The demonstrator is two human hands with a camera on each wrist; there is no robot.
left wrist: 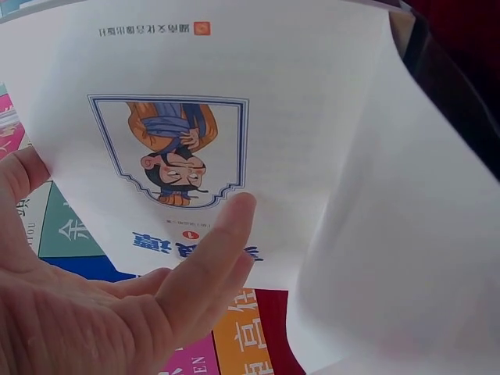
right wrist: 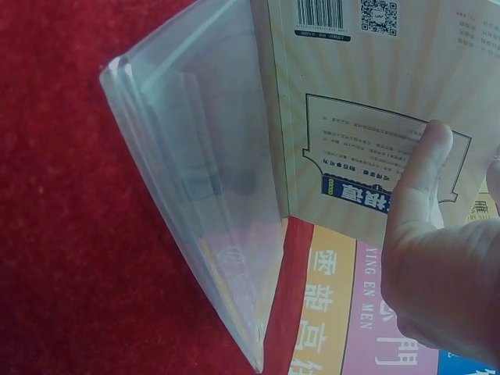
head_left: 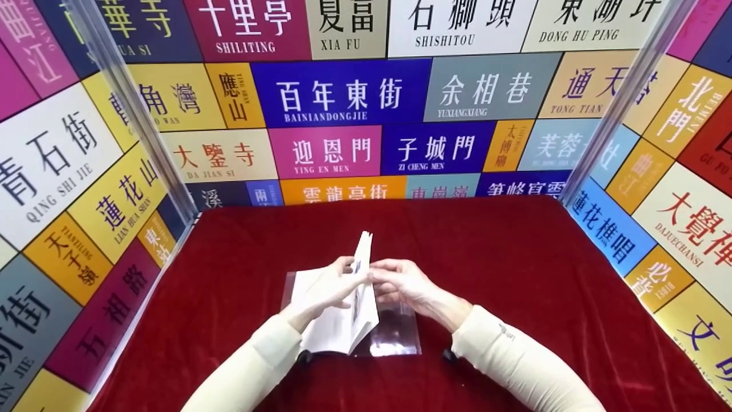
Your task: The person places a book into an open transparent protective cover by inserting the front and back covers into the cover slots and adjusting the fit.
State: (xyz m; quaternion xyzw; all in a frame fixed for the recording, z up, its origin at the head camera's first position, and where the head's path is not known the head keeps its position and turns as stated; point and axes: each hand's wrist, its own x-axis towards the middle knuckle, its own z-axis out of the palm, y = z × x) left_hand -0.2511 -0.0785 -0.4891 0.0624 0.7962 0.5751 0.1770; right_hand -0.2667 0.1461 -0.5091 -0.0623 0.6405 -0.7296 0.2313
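Note:
A thin paperback book (head_left: 364,326) stands part open on edge between both hands, over the red cloth. On the left its white pages spread out flat. My left hand (head_left: 326,292) holds it from the left, a fingertip on the title page (left wrist: 297,101), which carries a framed cartoon figure upside down in the left wrist view. From the other side my right hand (head_left: 420,289) grips it near the far edge, one finger on the back cover (right wrist: 367,70) with its barcode and QR code. A clear plastic book cover (right wrist: 211,148) spreads out beside the back cover.
Red velvet cloth (head_left: 486,246) covers the table. Panels with large Chinese place names (head_left: 343,94) wall it in at the back and both sides, with clear corner posts (head_left: 606,109) between them.

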